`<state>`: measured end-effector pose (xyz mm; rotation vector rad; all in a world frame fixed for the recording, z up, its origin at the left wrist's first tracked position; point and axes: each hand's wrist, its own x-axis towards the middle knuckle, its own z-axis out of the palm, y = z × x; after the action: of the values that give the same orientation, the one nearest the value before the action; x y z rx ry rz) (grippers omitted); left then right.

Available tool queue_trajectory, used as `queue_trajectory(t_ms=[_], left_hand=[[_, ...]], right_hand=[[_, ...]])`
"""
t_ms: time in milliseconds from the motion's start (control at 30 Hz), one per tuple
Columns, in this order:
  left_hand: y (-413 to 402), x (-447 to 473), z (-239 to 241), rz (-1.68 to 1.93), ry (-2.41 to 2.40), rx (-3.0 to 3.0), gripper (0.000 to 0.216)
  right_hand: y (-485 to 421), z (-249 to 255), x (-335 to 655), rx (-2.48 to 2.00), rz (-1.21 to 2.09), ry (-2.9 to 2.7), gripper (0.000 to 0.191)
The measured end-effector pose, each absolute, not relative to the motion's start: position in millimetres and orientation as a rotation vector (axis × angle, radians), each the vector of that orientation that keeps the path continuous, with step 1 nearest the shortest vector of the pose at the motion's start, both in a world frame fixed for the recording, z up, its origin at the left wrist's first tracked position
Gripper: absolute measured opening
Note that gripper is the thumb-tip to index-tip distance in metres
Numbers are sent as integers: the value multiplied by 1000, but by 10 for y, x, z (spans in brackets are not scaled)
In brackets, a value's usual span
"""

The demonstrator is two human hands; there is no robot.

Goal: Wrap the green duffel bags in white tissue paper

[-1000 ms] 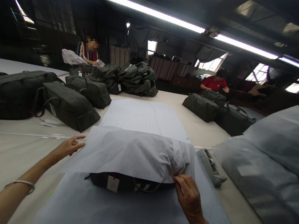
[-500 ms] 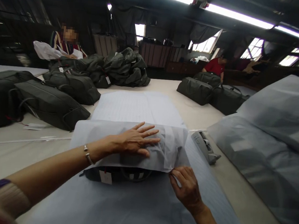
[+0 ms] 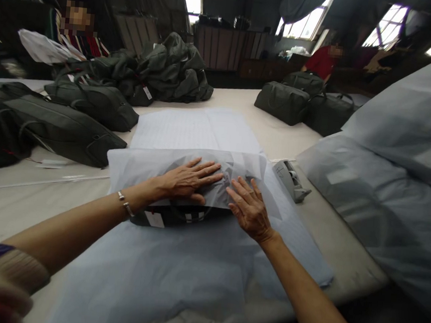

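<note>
A dark green bag (image 3: 176,216) lies in front of me, its upper part covered by a thin, see-through white sheet (image 3: 134,167). The near side, with a white tag (image 3: 155,219), pokes out below the sheet's edge. My left hand (image 3: 187,180) rests flat on the covered bag, fingers spread. Beside it, my right hand (image 3: 251,210) also lies on the sheet with fingers stretched out. Under the bag are pale wrapping sheets (image 3: 168,268), whose far part (image 3: 199,127) reaches back across the table.
A grey tape dispenser (image 3: 292,182) stands to the right. Large see-through wrapped packages (image 3: 386,196) pile up beyond it. Dark green bags (image 3: 67,126) lie at the left, more bags (image 3: 281,102) at the back right. Two people (image 3: 320,62) are across the table (image 3: 232,100).
My right hand has let go of the sheet's near right corner and moved up and left onto the covered bag, fingers now extended. My left hand stays flat. The view has tilted down.
</note>
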<state>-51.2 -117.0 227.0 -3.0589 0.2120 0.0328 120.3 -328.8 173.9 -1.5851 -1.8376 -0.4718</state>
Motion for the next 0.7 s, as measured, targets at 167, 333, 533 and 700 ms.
queue_trajectory(t_ms=[167,333,533,700], left_hand=[[-1165,-515,2275,1,228,-3112,86],[-1149,-505,2239,-22,257,-3161,85],[-1170,-478,2202,-15,218,-3114,87],[-1217,-433,2220,140,123,-2999,88]], right_hand=[[-4118,1570,1068,-1723,-174,-1403,20],[-5549,539,580,-1876,471,113,40],[-6420,-590,-113,-1634,736,645,66],[-6048,-1180,-658,-1246,935,722,63]])
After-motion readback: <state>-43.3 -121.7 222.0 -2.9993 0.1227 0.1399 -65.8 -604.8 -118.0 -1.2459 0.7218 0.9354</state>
